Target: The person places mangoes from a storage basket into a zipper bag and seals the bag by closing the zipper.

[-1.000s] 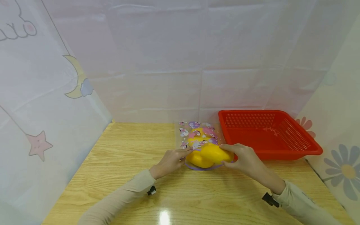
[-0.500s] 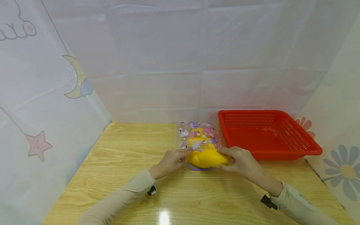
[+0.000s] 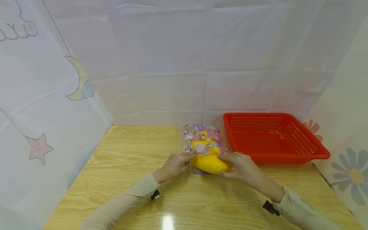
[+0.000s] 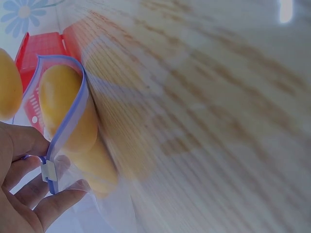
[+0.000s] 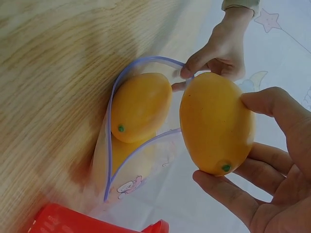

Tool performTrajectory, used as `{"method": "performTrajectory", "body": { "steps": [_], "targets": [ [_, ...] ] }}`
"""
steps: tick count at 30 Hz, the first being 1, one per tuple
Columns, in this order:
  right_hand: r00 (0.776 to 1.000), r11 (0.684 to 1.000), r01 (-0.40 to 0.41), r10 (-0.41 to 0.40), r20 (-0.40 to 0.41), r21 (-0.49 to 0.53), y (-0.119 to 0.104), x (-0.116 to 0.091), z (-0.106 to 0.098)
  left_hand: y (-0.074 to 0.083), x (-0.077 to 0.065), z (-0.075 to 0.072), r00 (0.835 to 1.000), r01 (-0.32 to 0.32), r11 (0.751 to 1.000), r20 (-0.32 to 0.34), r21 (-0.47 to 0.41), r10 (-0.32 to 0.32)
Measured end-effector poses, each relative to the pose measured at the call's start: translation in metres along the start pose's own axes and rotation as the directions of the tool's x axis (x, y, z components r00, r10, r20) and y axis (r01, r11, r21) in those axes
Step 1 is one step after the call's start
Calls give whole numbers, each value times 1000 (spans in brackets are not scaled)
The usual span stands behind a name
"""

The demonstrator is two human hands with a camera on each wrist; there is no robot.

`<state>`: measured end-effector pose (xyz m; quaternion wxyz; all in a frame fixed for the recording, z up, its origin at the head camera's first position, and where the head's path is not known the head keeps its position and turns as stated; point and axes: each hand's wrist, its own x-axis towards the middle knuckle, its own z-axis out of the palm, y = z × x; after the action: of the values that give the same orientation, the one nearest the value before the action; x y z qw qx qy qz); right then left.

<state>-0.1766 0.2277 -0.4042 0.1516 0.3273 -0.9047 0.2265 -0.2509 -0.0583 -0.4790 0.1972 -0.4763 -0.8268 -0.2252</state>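
My right hand (image 3: 242, 166) holds a yellow mango (image 5: 214, 124) with a green stem end, thumb on one side and fingers on the other. The mango is just outside the mouth of a clear zip bag (image 3: 187, 135) with cartoon prints and a purple zip edge. At the bag's left rim, my left hand (image 3: 173, 164) pinches the edge beside a white slider (image 4: 48, 171). The mouth is spread apart. Just inside it lies another mango (image 5: 143, 107), with more yellow fruit deeper in the bag, partly hidden by the prints.
A red plastic basket (image 3: 270, 158) with slotted walls stands right of the bag, close to it; no fruit shows inside. Both stand on a wood-grain table (image 3: 138, 143), against a pale printed backdrop (image 3: 172, 64).
My right hand has moved left and slightly nearer me, bringing the mango across in front of the bag's mouth. My left hand, the bag and the basket have stayed in place.
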Motion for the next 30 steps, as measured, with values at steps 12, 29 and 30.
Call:
{"method": "performTrajectory", "body": {
  "steps": [12,29,30],
  "targets": [
    [999,1000,19,-20,42,20,0,-3,10,1,0,-2,999,24,1000,24,-6,-24],
    [997,1000,24,-24,79,-1,-2,-6,24,2,0,-2,1000,9,1000,15,-6,-9],
    [997,1000,29,-29,76,-3,-2,-6,25,2,0,-2,1000,7,1000,14,-5,-7]
  ]
}}
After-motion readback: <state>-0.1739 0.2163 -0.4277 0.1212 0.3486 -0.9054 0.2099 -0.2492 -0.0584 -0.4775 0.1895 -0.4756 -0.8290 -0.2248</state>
